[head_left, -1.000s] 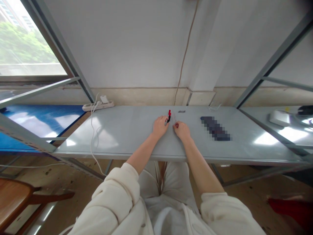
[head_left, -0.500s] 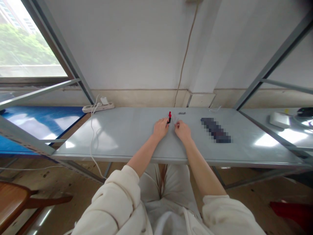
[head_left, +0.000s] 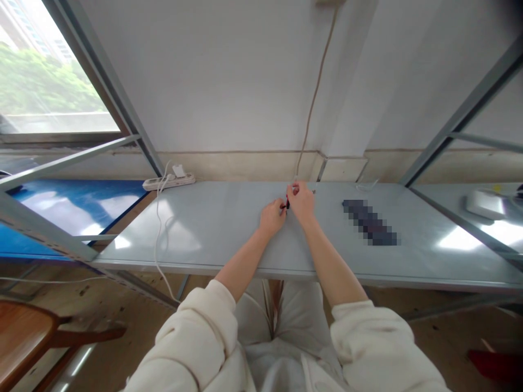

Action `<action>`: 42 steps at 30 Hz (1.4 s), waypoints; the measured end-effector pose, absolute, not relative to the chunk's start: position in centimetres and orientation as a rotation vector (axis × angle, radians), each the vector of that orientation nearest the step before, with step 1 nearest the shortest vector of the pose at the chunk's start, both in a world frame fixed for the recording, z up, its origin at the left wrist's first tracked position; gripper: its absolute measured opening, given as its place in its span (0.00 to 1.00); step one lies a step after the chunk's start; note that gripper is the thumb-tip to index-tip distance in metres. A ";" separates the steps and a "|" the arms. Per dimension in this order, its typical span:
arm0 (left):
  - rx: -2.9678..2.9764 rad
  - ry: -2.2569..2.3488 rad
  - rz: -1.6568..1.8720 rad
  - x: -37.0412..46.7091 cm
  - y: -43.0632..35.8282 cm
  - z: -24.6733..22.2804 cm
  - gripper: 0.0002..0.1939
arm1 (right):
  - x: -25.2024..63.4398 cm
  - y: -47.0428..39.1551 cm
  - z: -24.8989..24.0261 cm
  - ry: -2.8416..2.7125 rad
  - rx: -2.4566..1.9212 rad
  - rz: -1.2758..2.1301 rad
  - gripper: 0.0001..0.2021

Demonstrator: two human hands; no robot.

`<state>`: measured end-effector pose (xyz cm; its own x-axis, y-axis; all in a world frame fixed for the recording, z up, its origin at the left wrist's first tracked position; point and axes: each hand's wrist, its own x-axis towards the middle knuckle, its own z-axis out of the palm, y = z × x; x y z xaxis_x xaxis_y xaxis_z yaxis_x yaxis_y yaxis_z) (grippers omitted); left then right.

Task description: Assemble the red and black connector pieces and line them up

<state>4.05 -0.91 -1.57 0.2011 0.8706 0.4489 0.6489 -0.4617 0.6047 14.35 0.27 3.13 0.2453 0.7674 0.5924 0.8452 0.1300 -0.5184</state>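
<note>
My left hand (head_left: 273,216) is closed on a small black-and-red object (head_left: 287,202), held upright just above the grey tabletop. Its exact kind is too small to tell; the black part shows at the fingertips and the red part higher up. My right hand (head_left: 301,201) is at the object's far right side, its fingers curled together by the red end. What those fingers pinch is hidden. A bit of the small metal pieces (head_left: 314,191) peeks out behind my right hand; the others are covered.
A blurred-out dark object (head_left: 370,223) lies to the right on the grey table (head_left: 229,218). At the back left sits a white power strip (head_left: 169,181) with a plug, its white cable (head_left: 156,239) hanging over the front edge. Metal posts (head_left: 110,87) frame both sides.
My right hand has moved up and left to the red end of the object, covering most of the metal pieces. Clear plastic seen by its fingers before no longer shows. The view has shifted slightly.
</note>
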 end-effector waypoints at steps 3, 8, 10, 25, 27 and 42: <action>2.148 1.424 1.126 4.1 -0.9 -1.5 0.06 | 14.3 0.3 1.8 -1.564 -1.675 -0.080 0.14; 1.898 1.456 1.391 3.6 -1.1 -0.4 0.05 | 14.8 -0.1 0.7 -1.599 -1.738 -0.084 0.13; 1.748 1.441 1.570 3.2 -1.4 0.2 0.08 | 14.8 -0.2 0.6 -1.621 -1.765 -0.077 0.11; 1.657 1.357 1.760 3.0 -2.0 0.7 0.11 | 13.7 -0.9 0.5 -1.801 -1.800 -0.122 0.09; 1.646 1.381 1.776 2.9 -2.0 0.7 0.11 | 13.8 -0.9 0.6 -1.774 -1.821 -0.107 0.09; 1.821 1.357 1.847 2.9 -1.1 -0.2 0.14 | 13.4 -1.3 0.9 -1.895 -1.814 -0.161 0.10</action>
